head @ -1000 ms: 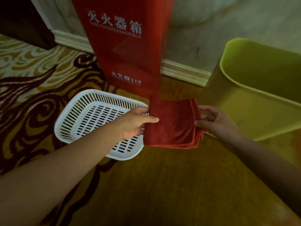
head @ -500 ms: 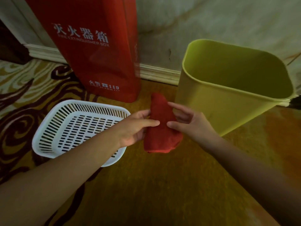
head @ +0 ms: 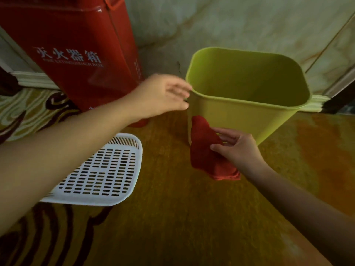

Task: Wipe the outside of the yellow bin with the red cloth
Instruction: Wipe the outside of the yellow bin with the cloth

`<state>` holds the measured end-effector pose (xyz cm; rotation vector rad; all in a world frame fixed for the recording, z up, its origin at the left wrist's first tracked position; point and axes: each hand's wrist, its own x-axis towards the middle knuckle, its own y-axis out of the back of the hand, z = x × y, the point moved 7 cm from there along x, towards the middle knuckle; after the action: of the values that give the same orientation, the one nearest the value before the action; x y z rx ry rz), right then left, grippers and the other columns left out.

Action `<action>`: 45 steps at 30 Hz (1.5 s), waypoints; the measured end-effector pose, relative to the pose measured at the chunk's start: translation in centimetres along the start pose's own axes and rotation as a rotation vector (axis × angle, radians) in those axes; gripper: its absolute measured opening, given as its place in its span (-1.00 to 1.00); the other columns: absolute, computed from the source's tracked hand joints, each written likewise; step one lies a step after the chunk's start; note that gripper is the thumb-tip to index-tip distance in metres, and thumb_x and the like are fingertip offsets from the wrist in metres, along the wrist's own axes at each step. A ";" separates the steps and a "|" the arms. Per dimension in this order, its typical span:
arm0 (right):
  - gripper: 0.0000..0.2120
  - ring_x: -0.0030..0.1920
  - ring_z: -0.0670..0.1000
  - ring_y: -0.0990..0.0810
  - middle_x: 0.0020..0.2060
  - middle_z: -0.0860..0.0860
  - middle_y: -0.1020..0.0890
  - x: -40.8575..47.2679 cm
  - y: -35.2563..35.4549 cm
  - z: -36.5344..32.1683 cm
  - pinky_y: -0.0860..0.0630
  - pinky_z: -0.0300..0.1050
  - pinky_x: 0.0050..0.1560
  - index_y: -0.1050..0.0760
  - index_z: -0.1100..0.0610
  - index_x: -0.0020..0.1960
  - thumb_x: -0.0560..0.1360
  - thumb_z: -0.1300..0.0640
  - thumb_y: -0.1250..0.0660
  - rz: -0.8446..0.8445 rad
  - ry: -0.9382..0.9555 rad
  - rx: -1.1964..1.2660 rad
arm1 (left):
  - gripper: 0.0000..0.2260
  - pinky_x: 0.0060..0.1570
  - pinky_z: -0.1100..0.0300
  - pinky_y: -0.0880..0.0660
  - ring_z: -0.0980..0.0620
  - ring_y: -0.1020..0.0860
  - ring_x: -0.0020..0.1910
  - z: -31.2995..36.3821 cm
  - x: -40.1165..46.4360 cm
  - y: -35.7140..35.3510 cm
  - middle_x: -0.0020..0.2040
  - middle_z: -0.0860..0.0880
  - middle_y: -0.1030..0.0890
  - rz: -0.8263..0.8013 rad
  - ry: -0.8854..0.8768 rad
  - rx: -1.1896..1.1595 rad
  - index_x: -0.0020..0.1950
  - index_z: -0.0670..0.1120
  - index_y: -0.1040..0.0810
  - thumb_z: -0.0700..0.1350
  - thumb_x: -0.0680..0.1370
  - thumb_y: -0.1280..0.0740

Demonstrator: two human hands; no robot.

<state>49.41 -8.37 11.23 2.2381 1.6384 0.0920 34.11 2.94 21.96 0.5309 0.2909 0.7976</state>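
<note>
The yellow bin [head: 240, 120] stands upright on the carpet near the wall, its inside bare. The folded red cloth [head: 205, 150] hangs against the bin's near left corner, its upper end touching the outer wall. My right hand [head: 234, 146] pinches the cloth's right side between thumb and fingers. My left hand [head: 163, 95] is up at the bin's left rim with fingers spread, its fingertips at the rim's edge and nothing in it; whether they touch is blurred.
A tall red fire extinguisher box [head: 76, 54] stands against the wall left of the bin. A white slotted plastic basket [head: 103, 173] lies on the patterned carpet [head: 172, 217] under my left forearm. Marble wall and skirting run behind.
My left hand let go of the cloth and rose to the bin's left rim. My right hand carried the cloth rightward onto the bin's outer wall. The view shifted right.
</note>
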 end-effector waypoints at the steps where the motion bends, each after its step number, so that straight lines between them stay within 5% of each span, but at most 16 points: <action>1: -0.54 -0.02 -0.29 -0.59 -0.07 -0.15 -0.65 -0.2 0.6 0.0 -0.49 -0.40 0.03 -0.54 -0.25 0.02 0.30 0.24 -0.49 0.018 0.000 -0.012 | -0.61 0.09 0.23 -0.52 0.09 -0.61 -0.01 2.0 1.3 -0.7 0.05 -0.06 -0.62 -0.033 -0.089 0.077 0.15 0.00 -0.50 -0.21 0.35 -0.44; 3: -0.55 -0.05 -0.29 -0.59 -0.08 -0.17 -0.65 -0.5 1.9 0.4 -0.50 -0.39 -0.02 -0.55 -0.25 0.02 0.30 0.22 -0.49 0.053 -0.019 0.001 | -0.59 0.16 0.22 -0.47 0.12 -0.58 0.07 5.1 3.8 -2.5 0.10 -0.03 -0.62 -0.067 -0.225 0.284 0.17 -0.01 -0.53 -0.15 0.33 -0.45; 6: -0.59 -0.05 -0.09 -0.65 -0.02 -0.05 -0.69 -0.9 3.9 1.3 -0.59 -0.09 0.02 -0.58 -0.20 0.03 0.30 0.22 -0.49 0.105 -0.076 0.063 | -0.57 0.15 0.28 -0.40 0.12 -0.55 0.11 6.1 7.2 -5.2 0.18 -0.04 -0.61 -0.135 -0.239 0.531 0.21 -0.06 -0.52 -0.13 0.35 -0.44; 13: -0.58 0.01 -0.01 -0.65 0.00 0.01 -0.69 -1.9 7.1 2.5 -0.57 0.05 0.11 -0.58 -0.10 0.11 0.29 0.18 -0.50 0.184 -0.118 0.087 | -0.74 -0.09 0.28 -0.48 0.19 -0.58 -0.17 5.4 9.5 -8.9 -0.12 0.04 -0.63 -0.349 -0.171 0.608 0.03 -0.09 -0.63 -0.18 0.35 -0.45; 17: -0.59 -0.02 0.01 -0.65 -0.02 0.02 -0.69 -2.6 8.3 3.0 -0.59 0.02 0.06 -0.58 -0.06 0.12 0.31 0.21 -0.49 0.200 -0.144 0.138 | -0.78 -0.06 0.24 -0.49 0.14 -0.56 -0.14 6.2 9.4 -9.7 -0.02 -0.10 -0.69 -0.278 -0.271 0.674 0.03 -0.15 -0.63 -0.23 0.40 -0.37; 22: -0.65 -0.25 -0.12 -0.69 -0.27 -0.18 -0.71 -3.7 12.4 3.2 -0.60 -0.25 -0.33 -0.60 -0.13 -0.05 0.32 0.28 -0.47 0.237 -0.146 0.235 | -0.74 -0.28 0.45 -0.41 0.12 -0.55 -0.11 8.6 11.1 -7.0 -0.01 -0.08 -0.65 -0.084 -0.180 0.507 0.09 -0.20 -0.60 -0.23 0.41 -0.36; 25: -0.67 -0.26 -0.13 -0.68 -0.30 -0.22 -0.70 -4.3 16.5 2.4 -0.57 -0.28 -0.37 -0.60 -0.14 -0.08 0.31 0.25 -0.47 0.337 -0.134 0.298 | -0.71 -0.40 0.55 -0.34 0.18 -0.49 -0.28 7.1 11.0 -5.8 -0.14 -0.01 -0.59 0.006 -0.025 0.353 0.10 -0.20 -0.59 -0.24 0.38 -0.40; 30: -0.70 -0.24 -0.18 -0.67 -0.23 -0.12 -0.69 -4.7 19.7 -0.6 -0.56 -0.32 -0.37 -0.57 -0.07 0.02 0.35 0.21 -0.43 0.433 -0.044 0.268 | -0.71 -0.03 0.20 -0.45 -0.02 -0.53 -0.07 -0.2 8.3 -5.9 0.06 -0.20 -0.60 0.087 0.323 0.004 0.13 -0.25 -0.54 -0.28 0.41 -0.37; 34: -0.66 -0.19 -0.14 -0.65 -0.17 -0.16 -0.64 -4.7 20.2 -3.9 -0.56 -0.23 -0.28 -0.53 -0.06 0.15 0.39 0.13 -0.41 0.540 0.058 0.123 | -0.68 0.03 0.13 -0.43 -0.03 -0.52 0.02 -5.0 6.4 -4.4 0.16 -0.17 -0.56 0.088 0.503 -0.086 0.15 -0.27 -0.51 -0.30 0.40 -0.37; 37: -0.66 -0.26 -0.25 -0.64 -0.27 -0.23 -0.62 -3.4 18.2 -6.7 -0.54 -0.34 -0.40 -0.53 -0.13 0.15 0.39 0.08 -0.41 0.593 0.199 0.036 | -0.65 -0.01 0.14 -0.45 -0.03 -0.53 0.01 -6.7 5.5 -4.1 0.11 -0.13 -0.55 0.094 0.541 -0.146 0.17 -0.27 -0.49 -0.30 0.39 -0.38; 39: -0.65 -0.16 -0.18 -0.65 -0.18 -0.18 -0.65 -1.5 14.8 -7.3 -0.62 -0.15 -0.23 -0.50 -0.18 0.18 0.39 -0.02 -0.36 0.599 0.213 -0.119 | -0.69 -0.11 0.16 -0.47 0.00 -0.54 -0.07 -6.9 5.7 -4.2 0.04 -0.10 -0.56 0.093 0.533 -0.198 0.12 -0.25 -0.53 -0.30 0.38 -0.39; 41: -0.56 0.21 0.03 -0.54 0.20 -0.02 -0.59 0.3 9.7 -6.7 -0.50 0.04 0.14 -0.36 -0.17 0.32 0.45 -0.17 -0.22 0.504 0.233 -0.487 | -0.81 -0.09 0.16 -0.49 0.00 -0.55 -0.13 -6.6 6.0 -4.7 -0.06 -0.10 -0.59 0.046 0.524 -0.236 0.00 -0.20 -0.57 -0.29 0.39 -0.39; 43: -0.48 0.51 0.08 -0.09 0.52 0.01 -0.16 1.7 3.6 -4.5 -0.13 0.22 0.43 -0.08 -0.17 0.46 0.53 -0.23 0.00 0.226 0.303 -0.748 | -0.83 -0.11 0.20 -0.51 0.05 -0.57 -0.21 -6.4 6.1 -4.9 -0.14 -0.07 -0.61 -0.009 0.512 -0.252 0.00 -0.20 -0.58 -0.30 0.41 -0.35; 45: -0.46 0.53 0.01 0.20 0.54 -0.07 0.11 2.3 0.4 -1.9 0.09 0.33 0.45 0.10 -0.20 0.48 0.53 -0.25 0.13 0.088 0.367 -0.824 | -0.79 -0.22 0.28 -0.55 0.13 -0.62 -0.30 -6.3 5.6 -5.0 -0.21 -0.02 -0.66 -0.089 0.500 -0.272 0.06 -0.20 -0.56 -0.33 0.45 -0.29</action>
<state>50.05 -5.86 12.81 1.6869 1.2991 1.0466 38.07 6.31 13.70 0.0548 0.6508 0.8605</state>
